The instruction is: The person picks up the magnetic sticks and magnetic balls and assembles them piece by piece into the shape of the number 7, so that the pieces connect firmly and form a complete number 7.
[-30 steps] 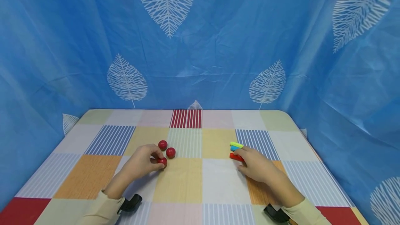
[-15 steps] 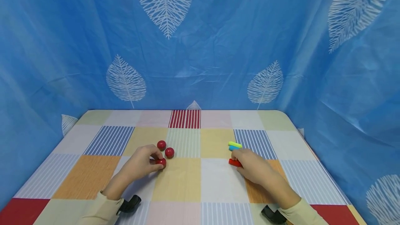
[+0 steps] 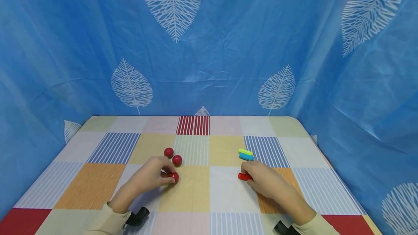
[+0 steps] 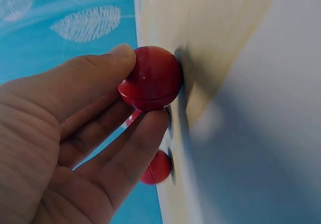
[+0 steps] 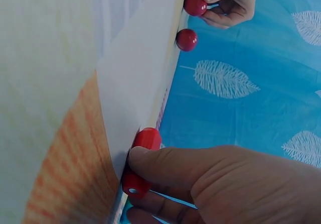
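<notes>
Head view: we see the left hand [image 3: 152,175] pinching a glossy red ball [image 3: 174,177] between thumb and fingertips; the ball sits on a yellow square of the checked tablecloth [image 3: 196,198]. Left wrist view confirms a smooth, round sphere with a faint seam line, touching the cloth. Two more red balls [image 3: 173,156] lie just beyond it, apart from the hand. We note the right hand [image 3: 264,178] gripping a red bar [image 3: 243,176], short and rounded at its end, lying flat on a white square. Beyond it, a blue bar [image 3: 246,157] and a yellow-green bar [image 3: 245,152] lie side by side. Blue leaf-printed fabric [image 3: 228,46] hangs behind.
</notes>
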The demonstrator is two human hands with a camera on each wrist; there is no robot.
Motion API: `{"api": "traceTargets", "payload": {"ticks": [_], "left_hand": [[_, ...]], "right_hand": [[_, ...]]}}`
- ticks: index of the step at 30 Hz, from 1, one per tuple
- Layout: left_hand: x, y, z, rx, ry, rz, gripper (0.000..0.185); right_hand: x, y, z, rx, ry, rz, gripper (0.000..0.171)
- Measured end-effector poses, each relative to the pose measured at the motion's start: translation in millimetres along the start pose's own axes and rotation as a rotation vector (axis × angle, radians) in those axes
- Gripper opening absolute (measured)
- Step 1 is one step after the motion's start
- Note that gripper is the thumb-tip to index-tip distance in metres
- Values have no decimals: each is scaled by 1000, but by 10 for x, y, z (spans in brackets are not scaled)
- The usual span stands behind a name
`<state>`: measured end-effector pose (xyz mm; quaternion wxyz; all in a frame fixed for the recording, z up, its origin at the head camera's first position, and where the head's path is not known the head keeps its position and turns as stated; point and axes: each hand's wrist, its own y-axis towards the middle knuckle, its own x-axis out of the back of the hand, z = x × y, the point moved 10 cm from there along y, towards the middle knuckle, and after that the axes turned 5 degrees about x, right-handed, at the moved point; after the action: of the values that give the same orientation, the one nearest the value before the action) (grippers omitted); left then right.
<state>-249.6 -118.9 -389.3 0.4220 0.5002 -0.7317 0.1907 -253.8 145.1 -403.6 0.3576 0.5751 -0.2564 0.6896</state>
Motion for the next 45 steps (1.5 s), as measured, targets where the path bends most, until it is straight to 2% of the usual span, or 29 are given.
{"api": "traceTargets", "payload": {"ticks": [11, 15, 23, 32, 45], "left_hand": [[-201, 11, -274, -60, -18, 89, 15], [-260, 23, -365, -87, -40, 96, 15], [-334, 25, -541, -151, -2, 89, 15], [-371, 17, -561, -139, 2, 96, 21], [-400, 21, -568, -174, -23, 69, 15]], "right_hand": [[-24, -42, 64, 41, 0, 14, 22], [-19, -36, 98, 60, 9, 19, 21], [-39, -16, 160, 76, 9, 13, 19], [-38, 12, 279, 115, 3, 0, 17], [-15, 36, 475, 204, -24, -63, 15]]}}
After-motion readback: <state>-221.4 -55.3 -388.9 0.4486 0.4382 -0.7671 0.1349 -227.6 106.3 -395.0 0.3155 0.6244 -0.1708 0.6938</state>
